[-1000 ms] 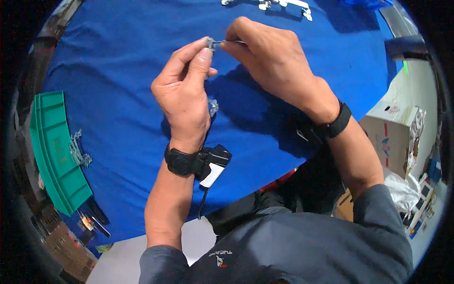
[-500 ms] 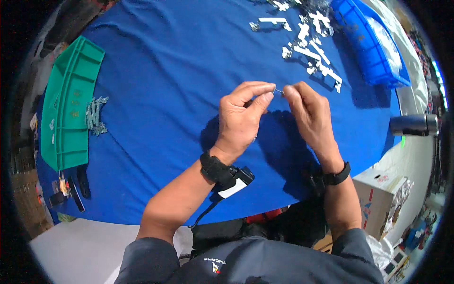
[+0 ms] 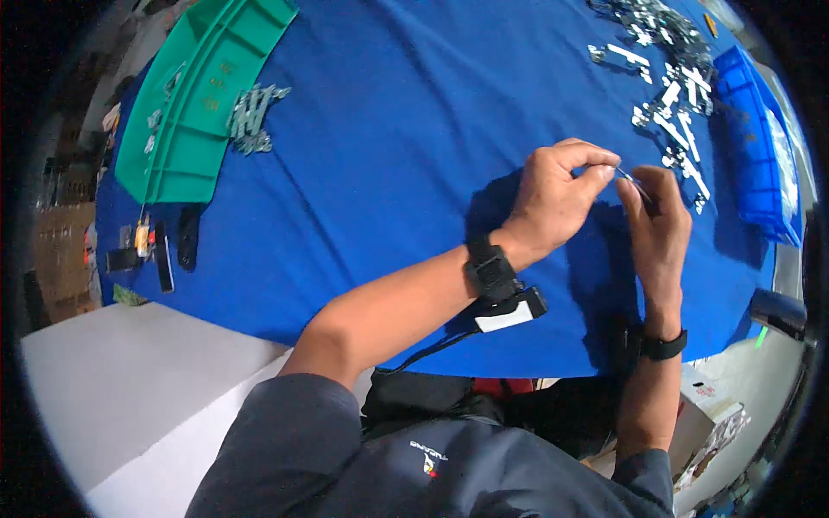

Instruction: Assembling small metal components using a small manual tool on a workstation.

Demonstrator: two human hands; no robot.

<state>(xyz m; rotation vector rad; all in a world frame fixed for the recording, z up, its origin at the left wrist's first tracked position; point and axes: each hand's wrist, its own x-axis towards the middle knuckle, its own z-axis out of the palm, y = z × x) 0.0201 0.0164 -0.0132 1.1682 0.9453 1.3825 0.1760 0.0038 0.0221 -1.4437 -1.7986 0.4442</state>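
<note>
My left hand (image 3: pixel 553 198) pinches one end of a thin, dark metal rod-like piece (image 3: pixel 629 176) between thumb and forefinger. My right hand (image 3: pixel 661 226) has its fingers closed around the other end. The piece slants down to the right between my fingertips, above the blue cloth (image 3: pixel 389 173); its exact kind is too small to tell. Right of and beyond my hands, several loose white and silvery metal parts (image 3: pixel 672 129) lie scattered. Some look like slim hinged strips.
A green bin (image 3: pixel 186 142) stands at the left, with a small pile of metal strips (image 3: pixel 252 119) beside it. A blue crate (image 3: pixel 751 142) holding whitish contents is at the right. Small tools (image 3: pixel 164 259) lie near the left edge, and a dark cylinder (image 3: pixel 777 312) at the right edge.
The whole view has swung, so the bins and my hands appear farther right. My right hand now sits slightly lower against my left, and more of the thin piece shows between them.
</note>
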